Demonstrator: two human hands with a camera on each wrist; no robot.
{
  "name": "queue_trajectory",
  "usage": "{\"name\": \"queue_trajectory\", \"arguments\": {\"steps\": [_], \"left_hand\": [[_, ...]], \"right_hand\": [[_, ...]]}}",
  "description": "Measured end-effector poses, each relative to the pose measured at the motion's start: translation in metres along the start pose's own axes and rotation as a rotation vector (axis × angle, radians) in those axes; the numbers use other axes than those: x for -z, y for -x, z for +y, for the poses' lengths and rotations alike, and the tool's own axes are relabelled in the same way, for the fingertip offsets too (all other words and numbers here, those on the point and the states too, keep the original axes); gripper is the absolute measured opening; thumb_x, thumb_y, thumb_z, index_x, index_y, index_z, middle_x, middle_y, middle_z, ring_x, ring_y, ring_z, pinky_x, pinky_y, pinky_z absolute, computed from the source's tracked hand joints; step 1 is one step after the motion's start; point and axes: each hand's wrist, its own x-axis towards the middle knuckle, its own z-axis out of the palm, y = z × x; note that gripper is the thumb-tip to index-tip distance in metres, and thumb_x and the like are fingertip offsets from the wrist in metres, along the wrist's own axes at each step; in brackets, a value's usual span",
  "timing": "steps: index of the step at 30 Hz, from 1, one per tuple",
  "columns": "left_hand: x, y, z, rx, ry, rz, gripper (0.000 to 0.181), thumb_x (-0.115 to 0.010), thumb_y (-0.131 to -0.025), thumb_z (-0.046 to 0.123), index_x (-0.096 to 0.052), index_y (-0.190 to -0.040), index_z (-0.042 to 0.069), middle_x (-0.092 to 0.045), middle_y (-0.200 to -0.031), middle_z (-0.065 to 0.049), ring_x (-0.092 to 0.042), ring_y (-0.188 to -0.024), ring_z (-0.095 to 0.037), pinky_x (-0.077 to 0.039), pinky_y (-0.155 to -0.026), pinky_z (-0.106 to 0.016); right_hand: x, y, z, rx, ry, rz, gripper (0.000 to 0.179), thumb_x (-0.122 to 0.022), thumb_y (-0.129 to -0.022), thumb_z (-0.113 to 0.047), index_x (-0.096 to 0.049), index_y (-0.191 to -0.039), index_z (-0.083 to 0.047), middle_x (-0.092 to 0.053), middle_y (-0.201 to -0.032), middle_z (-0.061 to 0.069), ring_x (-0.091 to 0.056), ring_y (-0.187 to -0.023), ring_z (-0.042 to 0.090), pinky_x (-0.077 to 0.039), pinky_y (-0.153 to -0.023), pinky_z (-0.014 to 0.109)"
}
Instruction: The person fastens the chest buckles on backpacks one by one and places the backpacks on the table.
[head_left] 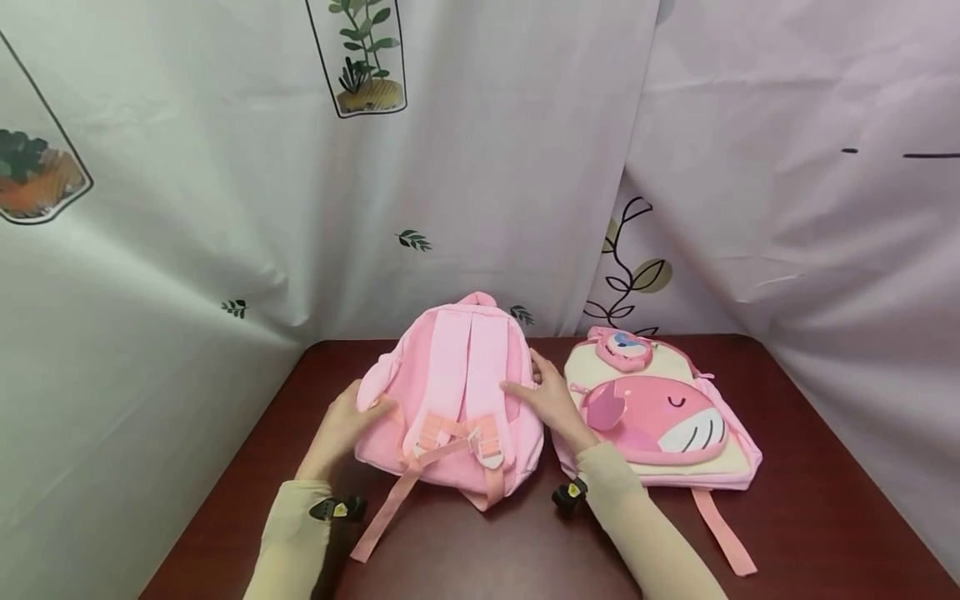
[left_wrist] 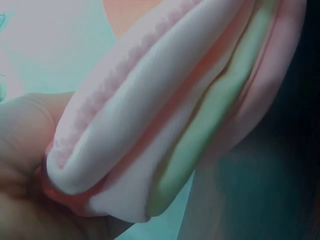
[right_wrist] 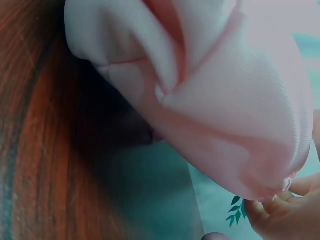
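A pink backpack (head_left: 450, 375) is held between both hands, its back panel and two shoulder straps facing me. Its lower straps and buckles (head_left: 489, 450) hang at the front, one strap end trailing down to the left. My left hand (head_left: 347, 427) grips the bag's left side, thumb on the near face. In the left wrist view, that hand (left_wrist: 25, 150) holds the bag's folded side edge. With the thumb in front, my right hand (head_left: 557, 402) grips the right side. The right wrist view shows its fingers (right_wrist: 277, 212) pinching the pink fabric. Fingers behind the bag are hidden.
A second backpack (head_left: 671, 417), pink and cream with a whale on its front, lies just right of my right hand. Its strap (head_left: 723, 533) reaches toward the near side. The dark red table (head_left: 450, 550) ends at a patterned white cloth (head_left: 480, 167) behind.
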Motion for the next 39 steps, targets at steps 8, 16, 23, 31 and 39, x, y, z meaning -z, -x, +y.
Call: {"name": "queue_trajectory", "arguments": {"steps": [8,16,23,31,39], "left_hand": [[-0.007,0.000,-0.004,-0.008,-0.107,-0.020,0.054,-0.076,-0.091,0.026,-0.054,-0.129,-0.006,-0.063,-0.116,-0.021,-0.060,-0.094,-0.029,-0.051,-0.082,-0.040],[-0.015,0.002,-0.009,0.071,-0.122,-0.106,0.061,-0.075,-0.090,0.028,-0.052,-0.134,-0.007,-0.062,-0.123,-0.022,-0.059,-0.104,-0.032,-0.049,-0.095,-0.051],[-0.015,0.004,-0.009,0.098,-0.142,-0.135,0.063,-0.075,-0.090,0.027,-0.050,-0.136,-0.008,-0.061,-0.122,-0.022,-0.058,-0.106,-0.033,-0.048,-0.097,-0.054],[-0.010,0.003,-0.010,0.110,-0.188,-0.133,0.059,-0.075,-0.090,0.028,-0.052,-0.130,-0.009,-0.062,-0.113,-0.021,-0.058,-0.097,-0.031,-0.051,-0.089,-0.050],[-0.003,-0.002,-0.022,0.130,-0.220,-0.123,0.060,-0.069,-0.095,0.028,-0.048,-0.135,-0.010,-0.059,-0.124,-0.027,-0.058,-0.104,-0.036,-0.049,-0.095,-0.056]], "right_hand": [[-0.001,0.000,0.006,-0.037,0.082,-0.027,0.096,-0.079,-0.084,-0.043,-0.032,-0.155,0.001,-0.040,-0.152,0.026,-0.043,-0.137,0.038,-0.034,-0.114,0.050],[-0.003,-0.001,0.012,-0.079,0.233,-0.107,0.094,-0.076,-0.086,-0.045,-0.033,-0.154,0.005,-0.040,-0.152,0.029,-0.037,-0.141,0.044,-0.031,-0.115,0.053],[-0.004,-0.001,0.017,-0.089,0.252,-0.150,0.093,-0.073,-0.088,-0.045,-0.031,-0.154,0.005,-0.039,-0.153,0.029,-0.036,-0.142,0.044,-0.029,-0.116,0.054],[-0.010,-0.012,0.017,-0.050,0.310,-0.234,0.089,-0.071,-0.091,-0.042,-0.031,-0.153,0.009,-0.035,-0.154,0.032,-0.035,-0.141,0.046,-0.030,-0.115,0.055],[-0.020,-0.023,0.017,-0.030,0.337,-0.263,0.089,-0.069,-0.091,-0.043,-0.031,-0.152,0.010,-0.035,-0.154,0.031,-0.033,-0.142,0.046,-0.028,-0.115,0.057]]}}
